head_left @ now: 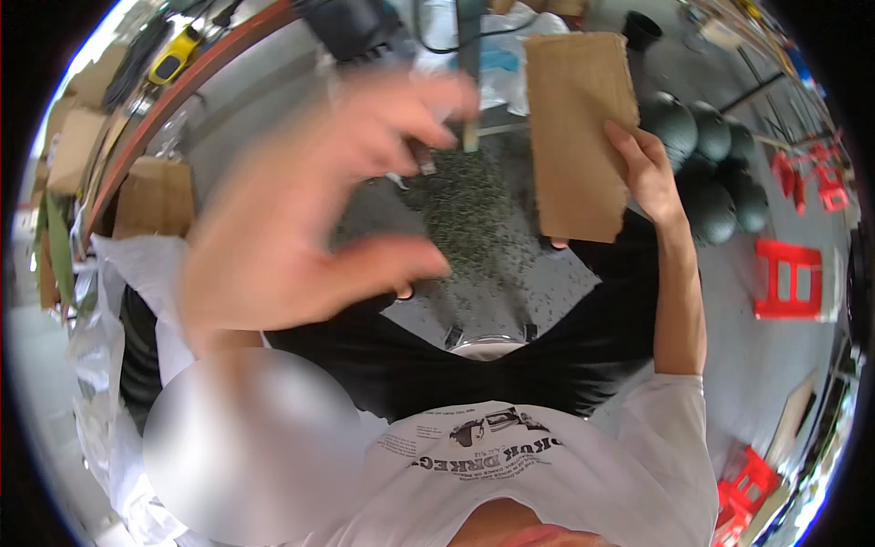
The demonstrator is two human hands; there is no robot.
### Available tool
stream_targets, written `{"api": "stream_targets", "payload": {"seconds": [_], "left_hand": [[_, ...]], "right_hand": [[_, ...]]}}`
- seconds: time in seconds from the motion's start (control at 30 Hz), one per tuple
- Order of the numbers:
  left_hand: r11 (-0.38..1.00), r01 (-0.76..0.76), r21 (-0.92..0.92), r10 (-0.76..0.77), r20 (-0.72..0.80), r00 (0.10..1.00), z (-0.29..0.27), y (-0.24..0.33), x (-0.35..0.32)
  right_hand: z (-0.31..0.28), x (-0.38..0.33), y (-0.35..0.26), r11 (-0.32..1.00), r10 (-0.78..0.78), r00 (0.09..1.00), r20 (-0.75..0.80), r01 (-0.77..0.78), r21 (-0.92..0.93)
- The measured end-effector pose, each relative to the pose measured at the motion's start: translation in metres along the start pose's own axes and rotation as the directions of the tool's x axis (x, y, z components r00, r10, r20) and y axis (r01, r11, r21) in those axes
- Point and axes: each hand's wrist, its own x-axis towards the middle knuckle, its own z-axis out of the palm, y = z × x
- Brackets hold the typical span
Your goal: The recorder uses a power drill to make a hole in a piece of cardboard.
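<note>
My right hand (652,169) grips the right edge of a flat brown cardboard piece (576,137), held up above my right knee. Raised close to the camera, my left hand (337,201) is blurred by motion. Its thumb stands apart from the curved fingers, and I see nothing held between them. Below and between both hands, a heap of small dark green shreds (474,205) lies on the grey floor between my legs.
A black machine (351,27) and an upright post (468,73) stand ahead. Dark green balls (668,128) cluster at the right, beside red plastic stools (789,281). A cardboard box (153,199) is at the left, below a rust-coloured edge bearing a yellow tool (173,56).
</note>
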Motion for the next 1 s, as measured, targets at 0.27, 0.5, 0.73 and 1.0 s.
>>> {"api": "stream_targets", "payload": {"seconds": [0.27, 0.5, 0.73, 1.0], "left_hand": [[0.882, 0.244, -0.403, -0.281, -0.035, 0.959, 0.15, -0.04, -0.009], [0.712, 0.15, -0.686, -0.406, -0.227, 0.885, 0.164, -0.044, 0.003], [0.727, 0.205, -0.656, -0.479, -0.27, 0.835, 0.173, -0.051, 0.001], [0.686, 0.333, -0.647, -0.575, -0.201, 0.793, 0.168, -0.059, -0.003]], "right_hand": [[0.015, -0.027, -0.005, 0.979, 0.079, 0.992, 0.099, -0.096, 0.178], [0.03, -0.039, 0.001, 0.98, -0.008, 0.971, 0.237, -0.039, 0.195], [0.033, -0.042, 0.004, 0.971, -0.007, 0.951, 0.31, -0.068, 0.229], [0.035, -0.042, -0.005, 0.977, -0.091, 0.968, 0.234, 0.041, 0.21]]}}
